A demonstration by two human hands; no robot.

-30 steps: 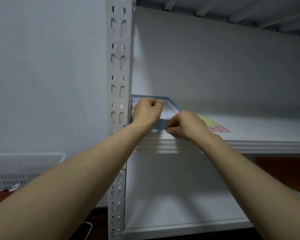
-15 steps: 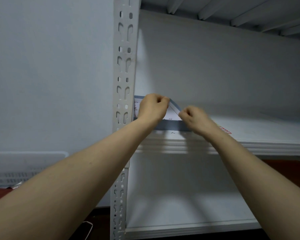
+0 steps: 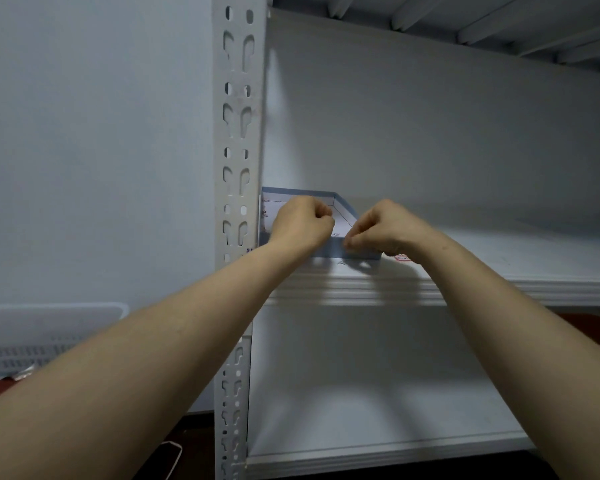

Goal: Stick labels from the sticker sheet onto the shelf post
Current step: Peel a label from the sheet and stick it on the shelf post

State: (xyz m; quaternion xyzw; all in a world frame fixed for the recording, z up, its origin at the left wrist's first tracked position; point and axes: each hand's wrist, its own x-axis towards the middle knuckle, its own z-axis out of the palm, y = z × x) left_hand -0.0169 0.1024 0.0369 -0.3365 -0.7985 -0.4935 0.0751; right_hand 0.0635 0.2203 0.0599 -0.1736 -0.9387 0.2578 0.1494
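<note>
Both the left hand (image 3: 300,221) and right hand (image 3: 383,228) hover with fingers curled shut, contents hidden, over the shallow blue cardboard tray (image 3: 343,211) beside the white perforated metal shelf post (image 3: 238,133), which seemingly carries no labels yet, while a red-printed sticker sheet (image 3: 402,258) peeks out on the shelf.

Dim, cool light; soft wide-angle bowing.

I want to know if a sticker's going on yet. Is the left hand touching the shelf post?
Apart. In the head view the left hand is curled over the blue box, and a strip of box shows between it and the shelf post.
</note>
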